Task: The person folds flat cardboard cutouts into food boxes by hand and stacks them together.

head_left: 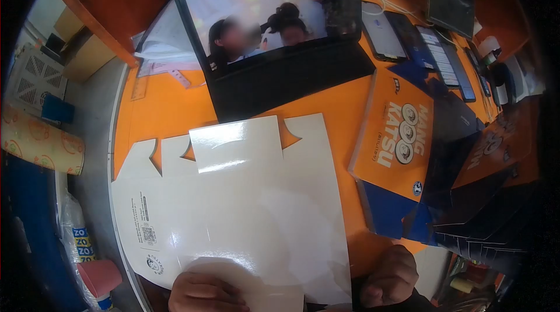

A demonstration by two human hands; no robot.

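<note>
A large white die-cut card sheet [233, 213] lies flat on the orange table in front of me, with notched flaps along its far edge and small print at its left. My left hand [205, 293] rests at the sheet's near edge, its fingers bent together; whether they pinch the edge is hidden. To the right of the sheet, my right hand [389, 277] is curled into a fist at the table's near edge, with nothing visible in it.
A tablet [274, 14] on a black stand plays a video at the back. Orange and blue printed boxes [396, 137] are stacked at the right. Several phones [382, 31] lie behind them. A pink cup [99, 277] is at the lower left, beside the table.
</note>
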